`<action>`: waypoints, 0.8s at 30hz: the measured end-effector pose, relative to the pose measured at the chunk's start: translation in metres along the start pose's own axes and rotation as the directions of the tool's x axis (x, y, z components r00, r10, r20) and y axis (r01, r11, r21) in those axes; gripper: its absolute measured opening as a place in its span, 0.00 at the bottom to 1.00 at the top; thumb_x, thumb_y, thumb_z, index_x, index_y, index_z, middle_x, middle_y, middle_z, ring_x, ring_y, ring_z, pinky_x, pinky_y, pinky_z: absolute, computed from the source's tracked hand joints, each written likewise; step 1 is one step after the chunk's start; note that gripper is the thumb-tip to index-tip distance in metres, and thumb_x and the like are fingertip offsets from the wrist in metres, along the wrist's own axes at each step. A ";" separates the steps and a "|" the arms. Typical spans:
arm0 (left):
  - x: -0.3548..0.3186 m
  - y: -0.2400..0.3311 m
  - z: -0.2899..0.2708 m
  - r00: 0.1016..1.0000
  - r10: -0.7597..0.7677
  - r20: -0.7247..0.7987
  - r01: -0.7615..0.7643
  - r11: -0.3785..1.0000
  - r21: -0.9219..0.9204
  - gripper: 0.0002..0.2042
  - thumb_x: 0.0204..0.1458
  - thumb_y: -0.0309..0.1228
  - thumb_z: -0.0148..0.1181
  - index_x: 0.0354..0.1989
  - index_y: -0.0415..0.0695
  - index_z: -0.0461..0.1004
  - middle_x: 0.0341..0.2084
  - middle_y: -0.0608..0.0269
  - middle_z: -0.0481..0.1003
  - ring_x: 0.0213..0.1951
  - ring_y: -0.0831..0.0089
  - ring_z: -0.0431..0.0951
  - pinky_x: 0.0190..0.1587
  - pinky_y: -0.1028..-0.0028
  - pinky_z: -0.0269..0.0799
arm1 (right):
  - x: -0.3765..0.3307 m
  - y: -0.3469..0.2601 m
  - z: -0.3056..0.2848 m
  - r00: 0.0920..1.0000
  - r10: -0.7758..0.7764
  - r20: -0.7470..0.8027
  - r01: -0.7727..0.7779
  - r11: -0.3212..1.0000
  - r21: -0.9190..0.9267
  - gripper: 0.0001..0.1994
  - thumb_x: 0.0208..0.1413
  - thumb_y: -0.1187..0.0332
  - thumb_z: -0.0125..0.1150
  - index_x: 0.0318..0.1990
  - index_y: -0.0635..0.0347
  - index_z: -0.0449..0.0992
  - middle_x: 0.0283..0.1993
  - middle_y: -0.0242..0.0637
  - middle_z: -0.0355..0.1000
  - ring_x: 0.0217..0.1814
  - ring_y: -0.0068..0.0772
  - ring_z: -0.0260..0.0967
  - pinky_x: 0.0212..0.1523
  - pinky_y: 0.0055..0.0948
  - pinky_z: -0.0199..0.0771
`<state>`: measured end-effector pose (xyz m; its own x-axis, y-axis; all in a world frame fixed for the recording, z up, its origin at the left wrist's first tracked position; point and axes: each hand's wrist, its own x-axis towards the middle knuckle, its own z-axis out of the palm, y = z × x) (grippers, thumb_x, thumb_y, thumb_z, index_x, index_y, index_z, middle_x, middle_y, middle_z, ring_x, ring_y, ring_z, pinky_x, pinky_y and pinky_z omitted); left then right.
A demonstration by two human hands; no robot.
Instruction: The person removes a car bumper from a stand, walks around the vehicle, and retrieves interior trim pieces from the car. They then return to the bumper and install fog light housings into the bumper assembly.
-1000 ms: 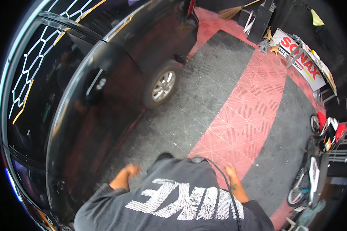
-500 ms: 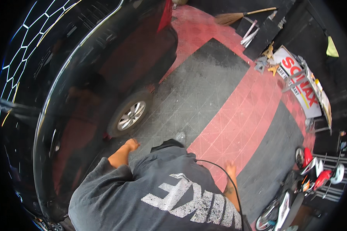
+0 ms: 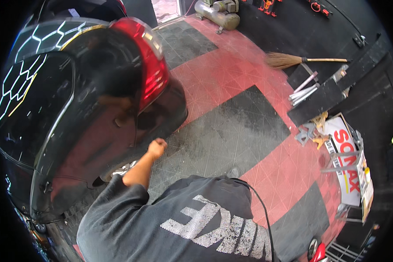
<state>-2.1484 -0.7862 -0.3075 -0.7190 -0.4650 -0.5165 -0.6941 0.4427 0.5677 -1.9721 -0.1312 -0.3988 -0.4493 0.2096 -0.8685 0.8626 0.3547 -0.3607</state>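
My left hand (image 3: 157,147) is closed, with its fingers curled in, held out over the floor just beside the rear of a black car (image 3: 96,144). Whatever lies inside the fingers, if anything, does not show. It is apart from the car's body, below the red tail light (image 3: 152,76). Under my left forearm, part of a silver wheel (image 3: 125,167) can be seen. My right hand is out of the picture. A dark cable (image 3: 263,205) runs down along the right side of my grey shirt (image 3: 179,209).
The floor has grey and red ribbed tiles (image 3: 236,65). By the right wall are a broom (image 3: 286,60), white tubes (image 3: 303,94), a printed sign board (image 3: 343,161) and a metal frame (image 3: 345,168). An air compressor (image 3: 220,15) stands at the back; a red motorbike (image 3: 318,253) is partly visible lower right.
My view has moved toward the car's rear, bringing the tail light and compressor into sight. My left hand has come up and forward past the wheel. My right hand has left the picture.
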 end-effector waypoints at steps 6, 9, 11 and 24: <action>0.004 0.144 0.037 0.944 -0.041 0.326 0.058 0.997 -0.043 0.21 0.64 0.47 0.59 0.54 0.44 0.79 0.44 0.59 0.82 0.47 0.67 0.80 0.50 0.66 0.75 | 0.203 -0.345 -0.257 0.836 -0.401 -0.375 0.246 0.884 -0.397 0.28 0.66 0.58 0.53 0.64 0.75 0.69 0.65 0.59 0.71 0.70 0.52 0.67 0.69 0.47 0.66; 0.046 0.214 0.035 0.921 -0.114 0.372 0.277 0.863 -0.422 0.25 0.67 0.53 0.51 0.57 0.45 0.77 0.49 0.58 0.79 0.50 0.68 0.77 0.53 0.65 0.73 | 0.278 -0.538 -0.381 0.656 -0.708 -0.260 0.629 0.704 -0.331 0.18 0.66 0.60 0.58 0.53 0.67 0.77 0.47 0.45 0.78 0.51 0.42 0.75 0.55 0.39 0.74; 0.082 0.243 0.040 0.943 -0.123 0.310 0.264 0.843 -0.469 0.27 0.68 0.54 0.47 0.58 0.44 0.76 0.51 0.58 0.77 0.50 0.68 0.76 0.54 0.65 0.72 | 0.287 -0.688 -0.346 0.523 -0.771 -0.364 0.766 0.612 -0.196 0.13 0.66 0.59 0.61 0.51 0.56 0.77 0.39 0.30 0.74 0.35 0.21 0.70 0.32 0.24 0.70; 0.496 0.489 -0.136 0.994 -0.006 -0.108 -0.065 0.762 -0.644 0.22 0.63 0.44 0.60 0.55 0.39 0.77 0.48 0.51 0.81 0.50 0.62 0.80 0.52 0.64 0.75 | 0.339 -0.922 -0.098 0.912 -0.128 0.390 0.358 0.710 -0.606 0.13 0.60 0.62 0.63 0.42 0.64 0.78 0.35 0.36 0.74 0.39 0.34 0.71 0.42 0.37 0.73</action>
<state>-2.8397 -0.9046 -0.1988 -0.7066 -0.5479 -0.4477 -0.4595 -0.1258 0.8792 -2.9424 -0.2980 -0.3272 -0.4293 -0.2093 -0.8785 0.3109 0.8790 -0.3614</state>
